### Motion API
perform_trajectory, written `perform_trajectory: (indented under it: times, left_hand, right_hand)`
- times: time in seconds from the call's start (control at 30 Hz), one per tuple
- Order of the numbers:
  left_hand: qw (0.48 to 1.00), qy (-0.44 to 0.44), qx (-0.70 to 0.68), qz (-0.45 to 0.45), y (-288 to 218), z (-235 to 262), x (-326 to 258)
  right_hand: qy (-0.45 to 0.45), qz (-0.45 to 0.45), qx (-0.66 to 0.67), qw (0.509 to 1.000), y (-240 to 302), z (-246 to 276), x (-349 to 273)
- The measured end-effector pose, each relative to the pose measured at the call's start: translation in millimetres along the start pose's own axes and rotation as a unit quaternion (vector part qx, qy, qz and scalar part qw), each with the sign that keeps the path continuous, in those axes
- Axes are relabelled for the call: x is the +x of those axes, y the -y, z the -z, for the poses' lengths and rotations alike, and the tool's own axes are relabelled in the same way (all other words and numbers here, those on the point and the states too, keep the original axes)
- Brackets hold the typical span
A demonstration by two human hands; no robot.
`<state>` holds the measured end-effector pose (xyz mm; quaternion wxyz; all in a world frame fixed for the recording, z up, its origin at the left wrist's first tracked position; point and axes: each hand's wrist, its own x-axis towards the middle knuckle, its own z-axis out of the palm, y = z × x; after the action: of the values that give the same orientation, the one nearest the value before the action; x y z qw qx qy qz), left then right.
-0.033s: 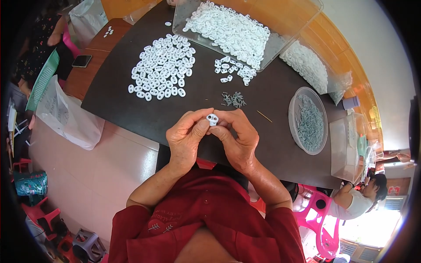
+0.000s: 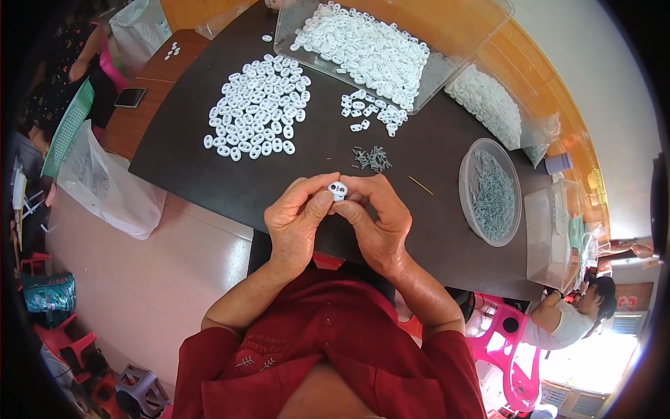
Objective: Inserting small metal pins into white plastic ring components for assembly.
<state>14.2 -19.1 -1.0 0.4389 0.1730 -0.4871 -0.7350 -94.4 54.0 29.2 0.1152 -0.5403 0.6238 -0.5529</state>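
I'm seeing nothing changing from the earlier frame: my left hand (image 2: 299,220) and right hand (image 2: 375,222) are still pinching the small white plastic piece (image 2: 338,190) between closed fingertips, above the near edge of the dark worktop (image 2: 433,230), near the screws (image 2: 372,159).

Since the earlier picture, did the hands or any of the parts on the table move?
Nothing has visibly changed. The left hand and right hand pinch the same small white plastic piece between their fingertips over the dark table, and the spread of white pieces, the small pile of metal pins and the round tub of pins lie as before.
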Motion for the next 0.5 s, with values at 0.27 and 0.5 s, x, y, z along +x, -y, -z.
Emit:
perform_trajectory:
  times: [0.27,0.5]
  left_hand:
    - [0.999,-0.024,0.024,-0.041,3,-6,-4]
    - [0.993,-0.03,0.073,-0.084,4,-7,-6]
  right_hand:
    - [-0.032,0.012,-0.014,0.999,-3,-8,-6]
    - [-0.073,0.062,-0.069,0.993,0,-16,-7]
